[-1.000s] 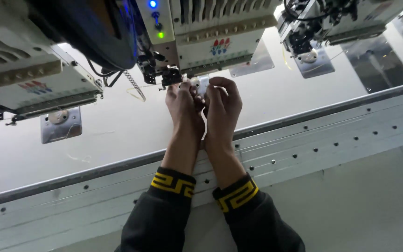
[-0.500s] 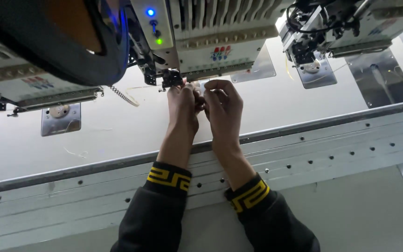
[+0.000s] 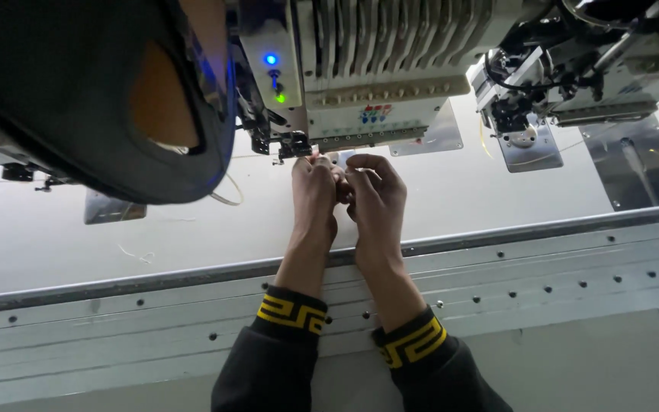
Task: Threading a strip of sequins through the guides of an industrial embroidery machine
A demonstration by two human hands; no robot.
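Both my hands reach up under a white embroidery machine head (image 3: 375, 69) with a row of needle bars and a blue and a green light. My left hand (image 3: 313, 191) has its fingertips at the dark needle and presser-foot area (image 3: 293, 145). My right hand (image 3: 374, 197) is pressed close beside it, fingers curled and pinched together near the same spot. Whatever sits between the fingertips is too small to make out. Black sleeves with yellow patterned cuffs (image 3: 291, 314) cover both wrists.
A white machine bed (image 3: 192, 229) runs across, with a grey perforated rail (image 3: 543, 275) along its front. A second embroidery head (image 3: 573, 61) with a metal needle plate (image 3: 526, 146) stands at the right. A dark curved object (image 3: 78, 91) fills the upper left. Thread scraps lie on the bed.
The view has shifted closer and to the right. My hands stay together at the needle area, with only small finger movements.
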